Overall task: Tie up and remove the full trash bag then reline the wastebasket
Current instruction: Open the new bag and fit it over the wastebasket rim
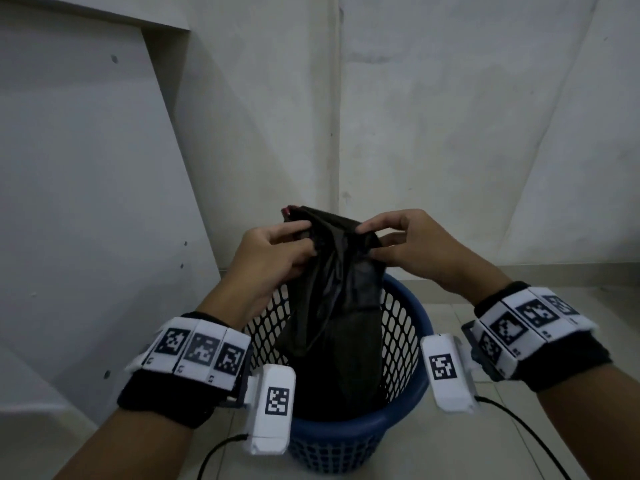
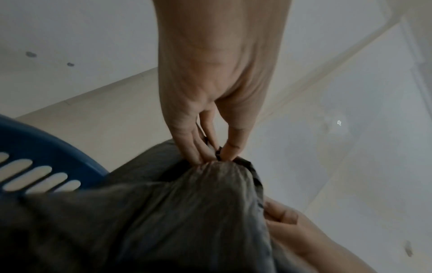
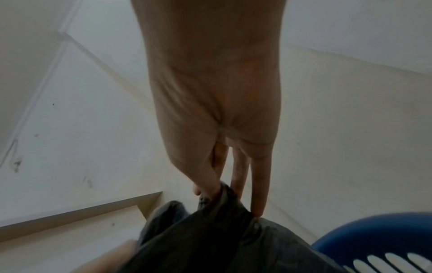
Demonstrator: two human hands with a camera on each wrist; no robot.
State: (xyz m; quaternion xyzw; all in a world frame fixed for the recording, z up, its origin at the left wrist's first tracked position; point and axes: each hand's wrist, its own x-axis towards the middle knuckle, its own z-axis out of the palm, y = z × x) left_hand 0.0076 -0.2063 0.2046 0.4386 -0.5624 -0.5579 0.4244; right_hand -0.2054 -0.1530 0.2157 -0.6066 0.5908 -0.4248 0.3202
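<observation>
A black trash bag (image 1: 332,299) hangs limp over a blue mesh wastebasket (image 1: 408,344), its lower part inside the basket. My left hand (image 1: 298,237) pinches the bag's upper edge on the left, and my right hand (image 1: 370,239) pinches the same edge on the right. In the left wrist view, thumb and fingers of my left hand (image 2: 217,157) pinch a gathered fold of the bag (image 2: 175,212) beside the basket rim (image 2: 46,147). The right wrist view has my right hand (image 3: 224,195) gripping the bag (image 3: 222,236) near the basket (image 3: 385,238).
The basket stands on a pale tiled floor (image 1: 519,438) in a corner of white walls (image 1: 433,126). A white board (image 1: 86,202) leans against the wall at the left. Black cables (image 1: 540,441) trail from the wrist cameras near the basket.
</observation>
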